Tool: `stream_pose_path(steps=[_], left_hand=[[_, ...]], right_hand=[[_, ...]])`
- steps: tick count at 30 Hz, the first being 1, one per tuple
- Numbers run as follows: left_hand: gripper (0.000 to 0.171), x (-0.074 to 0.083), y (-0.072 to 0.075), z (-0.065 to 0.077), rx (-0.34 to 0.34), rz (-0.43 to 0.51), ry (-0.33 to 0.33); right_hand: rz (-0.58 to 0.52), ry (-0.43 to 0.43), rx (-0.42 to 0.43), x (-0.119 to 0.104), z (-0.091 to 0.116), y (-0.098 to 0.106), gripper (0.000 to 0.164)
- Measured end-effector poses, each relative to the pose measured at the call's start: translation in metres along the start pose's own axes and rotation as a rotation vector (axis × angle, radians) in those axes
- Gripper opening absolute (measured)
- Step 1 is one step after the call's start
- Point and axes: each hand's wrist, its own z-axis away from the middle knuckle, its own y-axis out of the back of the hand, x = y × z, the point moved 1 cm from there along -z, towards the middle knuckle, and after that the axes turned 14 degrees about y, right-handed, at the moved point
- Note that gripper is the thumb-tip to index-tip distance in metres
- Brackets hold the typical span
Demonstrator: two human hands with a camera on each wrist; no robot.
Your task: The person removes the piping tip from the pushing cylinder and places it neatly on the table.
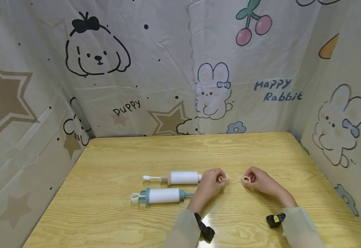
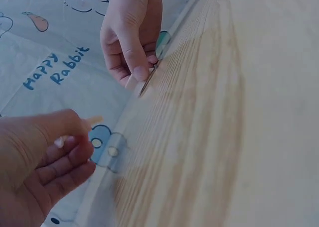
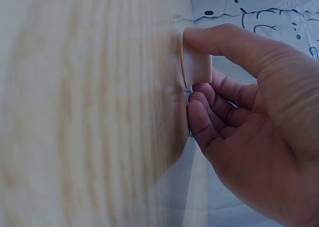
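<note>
My left hand [image 1: 210,182] pinches a small beige piece with a ring and a short pointed stub [image 1: 221,179], mostly covered by the fingers. In the left wrist view its pale tip [image 2: 94,120] pokes out past the thumb. Off to the right, my right hand [image 1: 262,181] grips a short beige ring [image 1: 246,179] between thumb and fingers, low over the table. Seen from the right wrist, this ring [image 3: 199,65] has a smooth wide side wall. A white cylinder with beige ends [image 1: 184,177] lies beside the left hand, which hides its right end.
Nearer the front lies a second white cylinder with teal ends [image 1: 164,195], a white loop at its left; the left forearm overlaps its right tip. The wooden table [image 1: 112,220] meets printed cloth walls [image 1: 162,79] at the back and sides.
</note>
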Motion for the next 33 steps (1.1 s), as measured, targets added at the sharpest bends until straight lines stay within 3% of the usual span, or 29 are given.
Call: stream_pose_path(steps=[13, 21, 33], left_hand=[[0.008, -0.0028, -0.0049, 0.0008, -0.01, -0.113, 0.053], [0.012, -0.0052, -0.0061, 0.0011, 0.019, -0.2, 0.045], [0.01, -0.0075, -0.0085, -0.0008, 0.036, -0.24, 0.031]], right_hand=[[0.014, 0.022, 0.005, 0.0058, -0.0006, -0.0018, 0.027], [0.008, 0.037, 0.005, 0.0037, -0.0002, -0.0009, 0.026], [0.015, 0.027, -0.001, 0.0038, -0.0004, -0.0008, 0.026]])
